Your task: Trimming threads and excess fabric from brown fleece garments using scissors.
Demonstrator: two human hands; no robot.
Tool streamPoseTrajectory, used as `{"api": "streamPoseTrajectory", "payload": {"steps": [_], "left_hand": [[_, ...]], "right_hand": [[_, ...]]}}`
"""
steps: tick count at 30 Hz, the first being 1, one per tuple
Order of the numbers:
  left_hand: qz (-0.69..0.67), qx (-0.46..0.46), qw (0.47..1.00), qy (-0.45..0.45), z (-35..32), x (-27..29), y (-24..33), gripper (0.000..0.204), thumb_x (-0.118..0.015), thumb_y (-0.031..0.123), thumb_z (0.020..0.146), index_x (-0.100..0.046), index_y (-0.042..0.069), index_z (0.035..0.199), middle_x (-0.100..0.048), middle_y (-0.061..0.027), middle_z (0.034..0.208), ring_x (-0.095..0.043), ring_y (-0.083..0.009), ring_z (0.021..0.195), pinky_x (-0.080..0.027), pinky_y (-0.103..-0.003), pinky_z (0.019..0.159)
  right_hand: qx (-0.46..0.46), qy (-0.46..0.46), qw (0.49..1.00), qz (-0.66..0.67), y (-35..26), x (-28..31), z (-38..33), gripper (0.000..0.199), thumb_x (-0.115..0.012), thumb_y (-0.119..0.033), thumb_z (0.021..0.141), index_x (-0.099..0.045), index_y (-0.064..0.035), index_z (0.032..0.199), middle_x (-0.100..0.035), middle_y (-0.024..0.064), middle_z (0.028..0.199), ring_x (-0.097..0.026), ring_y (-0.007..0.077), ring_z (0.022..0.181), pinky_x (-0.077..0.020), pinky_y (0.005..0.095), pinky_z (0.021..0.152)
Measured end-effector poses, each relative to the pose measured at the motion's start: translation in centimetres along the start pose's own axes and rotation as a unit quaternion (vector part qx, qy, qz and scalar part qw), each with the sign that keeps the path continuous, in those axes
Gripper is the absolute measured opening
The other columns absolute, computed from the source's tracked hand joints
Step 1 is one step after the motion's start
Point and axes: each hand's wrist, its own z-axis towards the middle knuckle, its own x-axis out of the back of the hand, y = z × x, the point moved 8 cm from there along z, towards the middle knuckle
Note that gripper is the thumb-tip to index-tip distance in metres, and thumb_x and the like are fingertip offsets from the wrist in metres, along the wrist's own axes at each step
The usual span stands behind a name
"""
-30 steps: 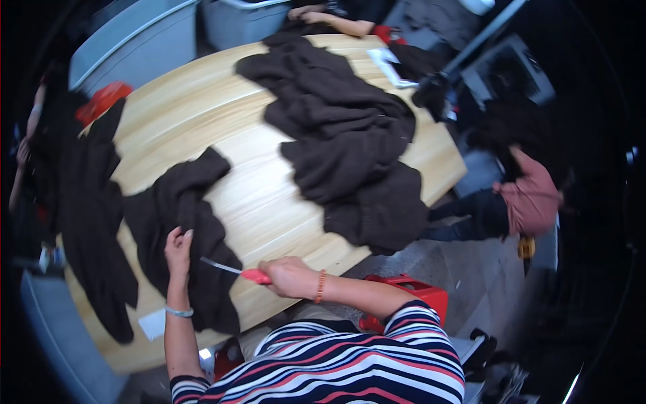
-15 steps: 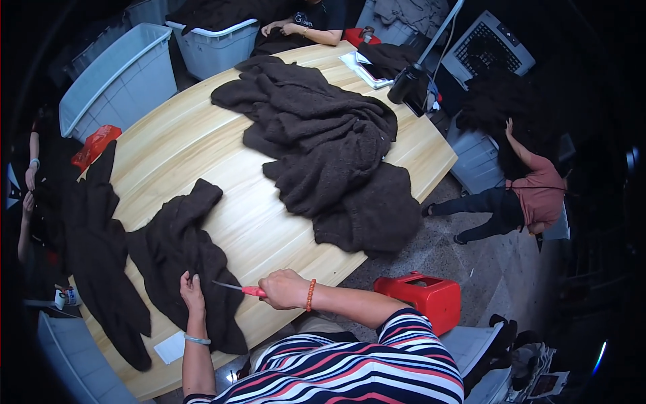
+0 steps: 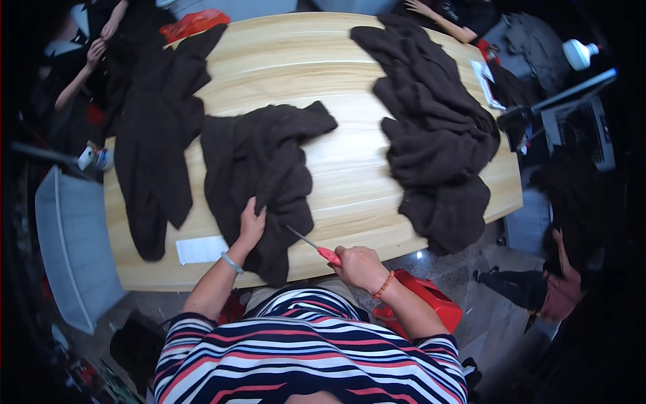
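Observation:
A dark brown knitted garment (image 3: 259,158) lies spread at the near left of the wooden table (image 3: 350,175). My left hand (image 3: 252,225) is closed on a fold near its lower edge, fingertips pinching the cloth. My right hand (image 3: 360,266) is closed round the handle of a red-handled tool (image 3: 329,256) with a thin, pointed metal blade. Its tip points up and left, just beside the garment's right side. Whether the tool is scissors or a single blade cannot be made out.
Another dark garment (image 3: 158,148) lies on the left, and a large dark pile (image 3: 437,135) on the right. White paper (image 3: 200,250) sits near my left forearm. A grey bin (image 3: 70,242) and a red container (image 3: 420,303) flank the table. Other people work around it.
The whole view has swung, so the table appears squarer and the garments sit further right. My left hand remains on the garment, and my right hand still holds the red-handled tool beside it.

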Motion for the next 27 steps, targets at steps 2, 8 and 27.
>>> {"api": "streamPoseTrajectory", "payload": {"steps": [2,8,27], "left_hand": [[-0.001,0.018,1.000,-0.018,-0.1,-0.1,0.6,0.033,-0.061,0.005,0.086,-0.054,0.000,0.118,-0.067,-0.0196,0.100,-0.067,-0.0263,0.094,-0.050,-0.033,0.080],[-0.048,-0.005,0.998,-0.028,-0.5,0.9,-0.1,0.036,-0.061,0.004,0.084,-0.052,0.000,0.118,-0.066,-0.0199,0.104,-0.066,-0.0297,0.099,-0.050,-0.035,0.082],[0.006,0.109,0.984,-0.138,-1.4,5.5,-1.6,0.097,-0.073,0.007,0.066,-0.020,0.005,0.146,-0.048,-0.0250,0.128,-0.049,-0.0350,0.119,-0.042,-0.039,0.099]], "right_hand": [[0.023,-0.065,0.997,-0.024,-0.9,-1.9,-0.1,0.026,-0.060,-0.030,0.085,-0.064,-0.0037,0.087,-0.065,0.0195,0.070,-0.066,0.0368,0.070,-0.0524,0.0464,0.065],[-0.019,-0.010,0.999,-0.045,-2.6,-1.3,0.6,0.028,-0.059,-0.032,0.086,-0.064,-0.0051,0.088,-0.065,0.0196,0.070,-0.065,0.0374,0.069,-0.0521,0.0474,0.065],[-0.096,0.119,0.988,0.001,-2.1,-2.0,1.3,0.024,-0.065,-0.030,0.083,-0.060,-0.0083,0.091,-0.064,0.0215,0.071,-0.064,0.0411,0.070,-0.0502,0.0490,0.066]]}}
